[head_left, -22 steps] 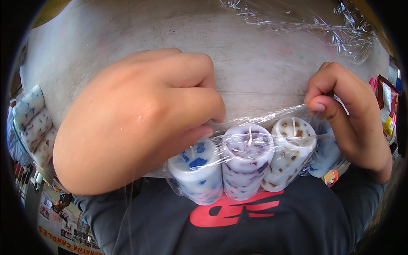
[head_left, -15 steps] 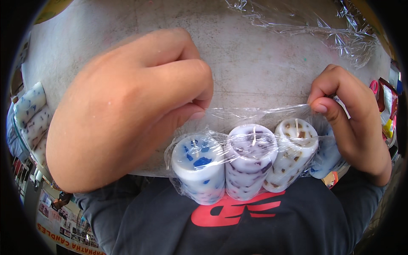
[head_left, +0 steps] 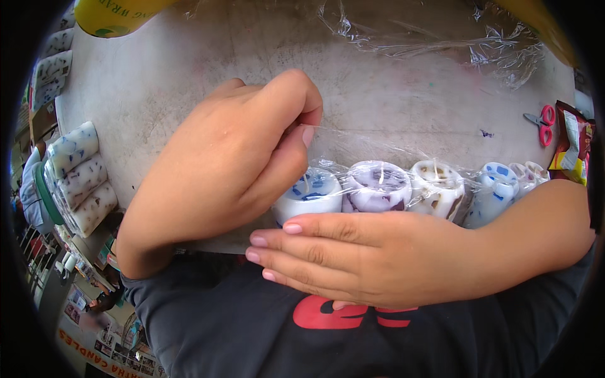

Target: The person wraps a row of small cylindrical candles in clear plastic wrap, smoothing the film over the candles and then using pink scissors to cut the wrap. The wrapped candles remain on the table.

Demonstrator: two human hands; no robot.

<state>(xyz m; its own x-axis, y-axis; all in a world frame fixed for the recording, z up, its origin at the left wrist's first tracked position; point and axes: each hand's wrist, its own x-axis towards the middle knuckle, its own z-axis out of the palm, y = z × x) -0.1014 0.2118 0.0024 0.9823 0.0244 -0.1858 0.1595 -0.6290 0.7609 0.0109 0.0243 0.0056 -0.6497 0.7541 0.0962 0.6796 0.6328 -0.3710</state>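
A row of white pillar candles stands at the table's near edge, close to my body, with clear cling film over their tops. One has blue flecks, the middle one purple pieces and a third brown chips. My left hand is closed in a pinch on the cling film, just above the blue-flecked candle. Flat against the near sides of the candles lies my right hand, fingers stretched out together and pointing left. It hides their lower parts. Another blue-flecked candle stands beyond the right wrist.
Crumpled cling film lies at the far right. Red-handled scissors and a dark red packet are by the right edge. Several flecked candles are stacked at the left. A yellow rounded object shows at the top left.
My right hand has let go of the film's right side and moved left and nearer, flat against the candles. The left hand still pinches film. The view has shifted, bringing the scissors into sight.
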